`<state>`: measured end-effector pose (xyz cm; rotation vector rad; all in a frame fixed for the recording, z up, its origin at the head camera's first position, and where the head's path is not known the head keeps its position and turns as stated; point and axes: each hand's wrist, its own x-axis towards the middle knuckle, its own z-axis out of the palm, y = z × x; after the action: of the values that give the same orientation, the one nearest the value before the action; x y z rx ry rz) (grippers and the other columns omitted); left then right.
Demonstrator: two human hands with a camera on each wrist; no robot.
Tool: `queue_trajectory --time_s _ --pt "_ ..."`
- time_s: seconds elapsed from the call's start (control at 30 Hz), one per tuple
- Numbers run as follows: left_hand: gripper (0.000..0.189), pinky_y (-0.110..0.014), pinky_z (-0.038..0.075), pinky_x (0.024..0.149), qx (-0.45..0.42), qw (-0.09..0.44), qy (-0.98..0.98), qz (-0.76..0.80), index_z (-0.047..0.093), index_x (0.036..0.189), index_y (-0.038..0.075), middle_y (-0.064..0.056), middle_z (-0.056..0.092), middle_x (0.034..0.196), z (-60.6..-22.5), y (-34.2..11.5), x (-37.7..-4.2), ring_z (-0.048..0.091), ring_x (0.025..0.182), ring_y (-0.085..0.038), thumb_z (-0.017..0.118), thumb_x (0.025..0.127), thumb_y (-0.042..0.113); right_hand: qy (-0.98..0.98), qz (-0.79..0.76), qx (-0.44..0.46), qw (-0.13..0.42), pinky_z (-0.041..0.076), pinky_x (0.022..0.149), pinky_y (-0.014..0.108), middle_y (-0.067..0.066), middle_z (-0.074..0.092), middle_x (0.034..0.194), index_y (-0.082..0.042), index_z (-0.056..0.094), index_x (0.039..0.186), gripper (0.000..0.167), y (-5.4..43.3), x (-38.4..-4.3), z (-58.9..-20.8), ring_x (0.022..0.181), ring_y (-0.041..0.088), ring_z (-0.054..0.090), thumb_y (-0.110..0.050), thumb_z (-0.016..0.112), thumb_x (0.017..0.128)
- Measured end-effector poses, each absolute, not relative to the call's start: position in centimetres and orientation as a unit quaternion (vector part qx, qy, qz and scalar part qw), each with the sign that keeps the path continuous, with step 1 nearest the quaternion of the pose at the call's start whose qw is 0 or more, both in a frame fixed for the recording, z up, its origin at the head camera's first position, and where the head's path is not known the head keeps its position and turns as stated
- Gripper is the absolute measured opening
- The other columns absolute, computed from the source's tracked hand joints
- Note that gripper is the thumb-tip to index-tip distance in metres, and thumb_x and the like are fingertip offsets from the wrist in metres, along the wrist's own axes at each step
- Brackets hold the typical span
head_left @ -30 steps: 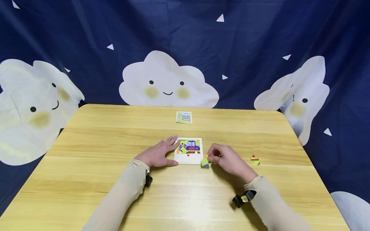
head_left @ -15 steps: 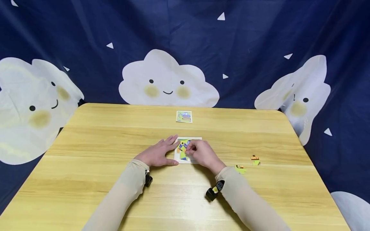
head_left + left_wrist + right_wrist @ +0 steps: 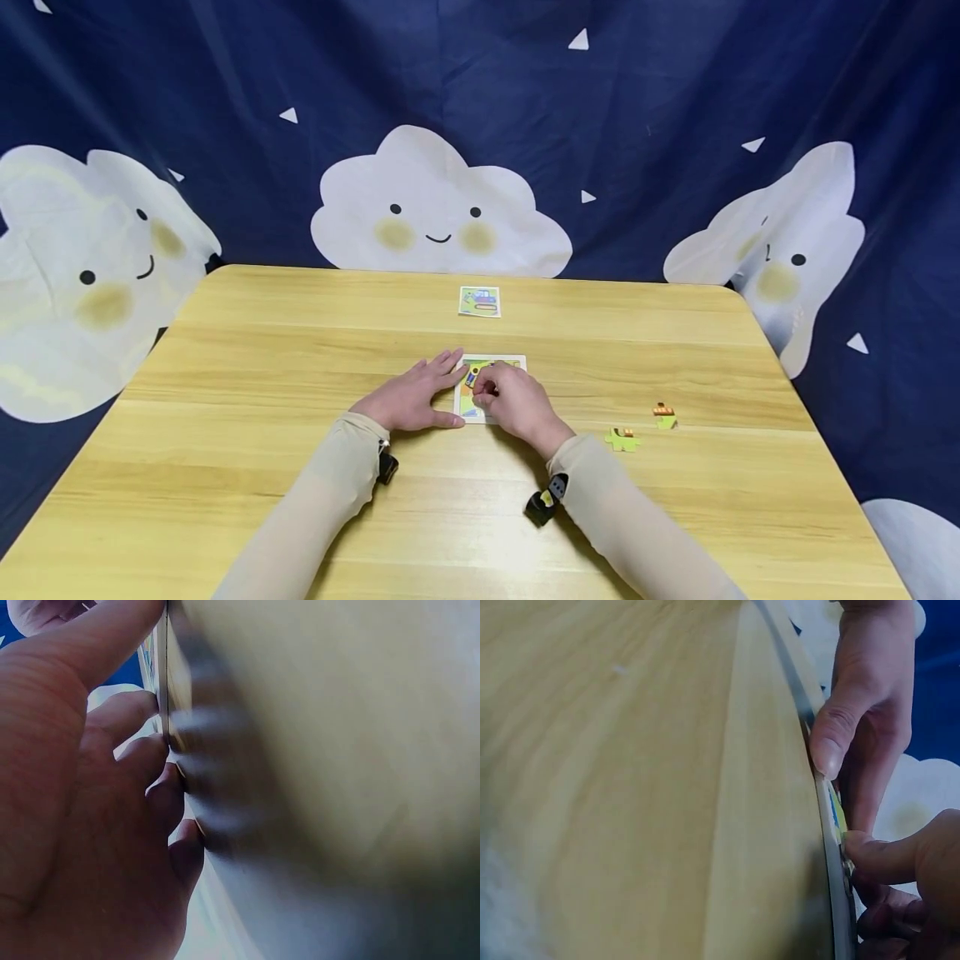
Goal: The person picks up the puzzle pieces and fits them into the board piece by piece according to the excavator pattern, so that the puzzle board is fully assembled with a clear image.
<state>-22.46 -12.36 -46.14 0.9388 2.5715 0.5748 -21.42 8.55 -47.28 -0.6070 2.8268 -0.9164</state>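
A jigsaw puzzle board (image 3: pixel 512 358) with a white border lies mid-table in the head view, its digger picture largely covered by the right hand. My left hand (image 3: pixel 411 397) rests along its left border, fingers extended and thumb at the near corner. Over the picture, my right hand (image 3: pixel 519 405) pinches a green puzzle piece (image 3: pixel 840 813) down at the board's surface; the fingers hide most of it. In the right wrist view, the right thumb sits right at that piece, close beside the left thumb (image 3: pixel 829 750).
Two loose puzzle pieces lie to the right: a green one (image 3: pixel 622 441) and a green one with an orange-red band (image 3: pixel 665 417). Beyond the board is a small picture card (image 3: pixel 480 302) showing a digger. The wooden table (image 3: pixel 225 367) ends before a blue curtain (image 3: pixel 480 75).
My right hand has moved left from beside the board onto its picture, bringing the green puzzle piece along. A loose green piece has come into view at right. The left hand has stayed put.
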Motion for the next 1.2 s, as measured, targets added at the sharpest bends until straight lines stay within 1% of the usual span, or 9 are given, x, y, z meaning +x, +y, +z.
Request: queue_trajectory --time_s 0.07,0.17,0.3,0.4,0.5,0.67,0.8,0.97,1.2 --pt "0.085 -0.051 0.009 0.118 0.33 0.172 0.906 0.204 0.029 0.154 0.006 -0.014 0.008 0.162 -46.2 -12.3 -22.5 0.007 0.147 -0.032 0.068 0.09 0.045 0.931 -0.301 -0.2 0.052 0.048 0.066 0.031 -0.008 0.057 0.082 -0.016 0.07 0.091 0.006 8.5 -21.4 -47.3 0.073 0.01 0.055 -0.013 0.074 0.089" --pt "0.085 -0.051 0.009 0.118 0.328 0.172 0.906 0.205 0.029 0.154 0.005 -0.014 0.008 0.162 -46.3 -12.4 -22.5 0.007 0.147 -0.033 0.068 0.09 0.045 0.93 -0.297 -0.213 0.048 0.048 0.065 0.03 -0.008 0.057 0.084 -0.014 0.072 0.1 0.011 8.7 -21.2 -47.3 0.073 0.01 0.055 -0.014 0.074 0.089" --pt "0.085 -0.052 0.009 0.118 0.328 0.171 0.906 0.206 0.03 0.153 0.004 -0.015 0.008 0.162 -46.3 -12.4 -22.4 0.007 0.147 -0.034 0.068 0.09 0.045 0.925 -0.279 -0.257 0.032 0.05 0.069 0.03 -0.005 0.059 0.091 -0.012 0.076 0.108 0.019 9.2 -20.8 -47.3 0.079 0.011 0.057 -0.015 0.072 0.09" --pt "0.084 -0.051 0.009 0.118 0.329 0.17 0.906 0.205 0.03 0.154 0.005 -0.014 0.007 0.162 -46.2 -12.4 -22.4 0.007 0.147 -0.033 0.068 0.09 0.045 0.919 -0.244 -0.31 0.023 0.05 0.069 0.031 -0.003 0.055 0.093 -0.01 0.075 0.116 0.025 9.8 -20.5 -47.1 0.079 0.012 0.055 -0.015 0.07 0.092" --pt "0.084 -0.051 0.009 0.118 0.33 0.17 0.906 0.202 0.029 0.154 0.006 -0.014 0.007 0.162 -46.2 -12.3 -22.4 0.007 0.147 -0.032 0.068 0.09 0.046 0.909 -0.21 -0.36 0.026 0.047 0.064 0.029 -0.002 0.05 0.091 -0.01 0.072 0.121 0.029 10.4 -20.4 -46.9 0.075 0.012 0.05 -0.015 0.068 0.093" --pt "0.084 -0.05 0.008 0.118 0.328 0.173 0.907 0.199 0.029 0.154 0.006 -0.013 0.007 0.162 -46.1 -12.3 -22.4 0.007 0.147 -0.032 0.068 0.09 0.045 0.9 -0.184 -0.394 0.044 0.043 0.062 0.026 0.001 0.049 0.09 -0.011 0.067 0.129 0.034 10.9 -20.6 -46.6 0.073 0.013 0.045 -0.013 0.065 0.095" --pt "0.084 -0.05 0.008 0.118 0.328 0.175 0.907 0.197 0.028 0.154 0.006 -0.013 0.007 0.162 -46.0 -12.3 -22.4 0.006 0.147 -0.032 0.068 0.09 0.045 0.897 -0.16 -0.409 0.047 0.044 0.063 0.027 0.003 0.049 0.089 -0.011 0.065 0.132 0.035 10.9 -20.7 -46.4 0.073 0.015 0.045 -0.012 0.062 0.097" --pt "0.084 -0.05 0.008 0.118 0.326 0.176 0.908 0.195 0.028 0.154 0.007 -0.013 0.006 0.162 -46.0 -12.3 -22.4 0.006 0.147 -0.032 0.068 0.09 0.045 0.891 -0.169 -0.417 0.061 0.044 0.068 0.027 0.002 0.05 0.095 -0.01 0.061 0.136 0.038 11.2 -20.8 -46.5 0.078 0.014 0.046 -0.018 0.061 0.099" --pt "0.084 -0.05 0.008 0.118 0.327 0.176 0.908 0.195 0.029 0.154 0.007 -0.014 0.007 0.162 -45.9 -12.2 -22.3 0.007 0.147 -0.033 0.068 0.09 0.045 0.872 -0.207 -0.439 0.062 0.043 0.067 0.025 -0.003 0.049 0.09 -0.009 0.067 0.128 0.032 11.9 -20.8 -46.7 0.079 0.012 0.045 -0.016 0.063 0.098"
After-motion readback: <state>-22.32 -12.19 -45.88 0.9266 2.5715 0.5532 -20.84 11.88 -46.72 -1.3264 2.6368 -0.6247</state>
